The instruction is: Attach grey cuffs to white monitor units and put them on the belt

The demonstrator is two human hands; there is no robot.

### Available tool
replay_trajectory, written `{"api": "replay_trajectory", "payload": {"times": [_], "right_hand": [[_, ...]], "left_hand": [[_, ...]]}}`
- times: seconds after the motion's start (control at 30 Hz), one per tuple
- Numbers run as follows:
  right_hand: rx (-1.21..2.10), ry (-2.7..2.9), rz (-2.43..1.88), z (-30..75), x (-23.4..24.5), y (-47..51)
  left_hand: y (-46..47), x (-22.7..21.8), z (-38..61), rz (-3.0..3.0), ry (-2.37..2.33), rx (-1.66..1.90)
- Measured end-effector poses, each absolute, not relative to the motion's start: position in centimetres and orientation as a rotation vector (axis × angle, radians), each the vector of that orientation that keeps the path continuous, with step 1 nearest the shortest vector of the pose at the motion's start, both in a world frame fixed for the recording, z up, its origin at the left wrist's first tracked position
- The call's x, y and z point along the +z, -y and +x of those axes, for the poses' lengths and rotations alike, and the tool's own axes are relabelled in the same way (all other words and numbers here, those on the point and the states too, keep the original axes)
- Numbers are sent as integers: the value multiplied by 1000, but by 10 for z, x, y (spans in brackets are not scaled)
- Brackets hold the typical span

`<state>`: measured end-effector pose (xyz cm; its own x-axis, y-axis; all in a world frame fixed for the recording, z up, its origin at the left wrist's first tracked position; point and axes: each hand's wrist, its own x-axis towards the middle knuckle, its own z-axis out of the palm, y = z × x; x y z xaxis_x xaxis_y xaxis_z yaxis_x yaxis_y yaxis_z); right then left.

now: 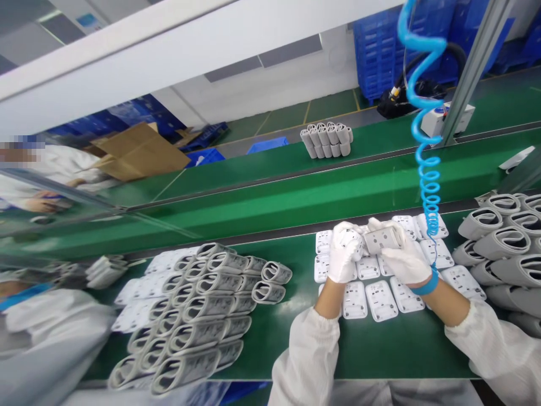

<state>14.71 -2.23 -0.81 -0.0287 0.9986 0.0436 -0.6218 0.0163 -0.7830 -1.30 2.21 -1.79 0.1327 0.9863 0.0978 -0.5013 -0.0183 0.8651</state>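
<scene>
Both my hands wear white gloves and are raised over rows of white plastic housings point(381, 300) on the green bench. My right hand point(406, 260) is closed around a rolled grey cuff point(384, 241), with small dark dots on its facing side. Just left of it, my left hand point(343, 260) is closed on a white housing point(351, 241) with small dark marks. The housing and the cuff are close together; whether they are joined I cannot tell. A blue band point(426, 283) circles my right wrist.
Many rolled grey cuffs are stacked at the right point(502, 242) and in a bigger group at the left point(211, 304). A coiled blue cord point(430, 192) hangs close to my right hand. A co-worker's sleeve point(59, 332) is at the left; another person works beyond the bench.
</scene>
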Motion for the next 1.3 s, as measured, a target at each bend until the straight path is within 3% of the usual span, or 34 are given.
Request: {"api": "replay_trajectory", "payload": {"times": [0.43, 1.13, 1.3], "right_hand": [[1310, 993, -745, 151, 3, 23], [1327, 1053, -783, 154, -7, 25], [1349, 1035, -761, 154, -5, 23]], "left_hand": [[-20, -21, -12, 953, -722, 1108], [-21, -25, -9, 1022, -705, 1219], [-22, -26, -10, 991, -767, 1088]]}}
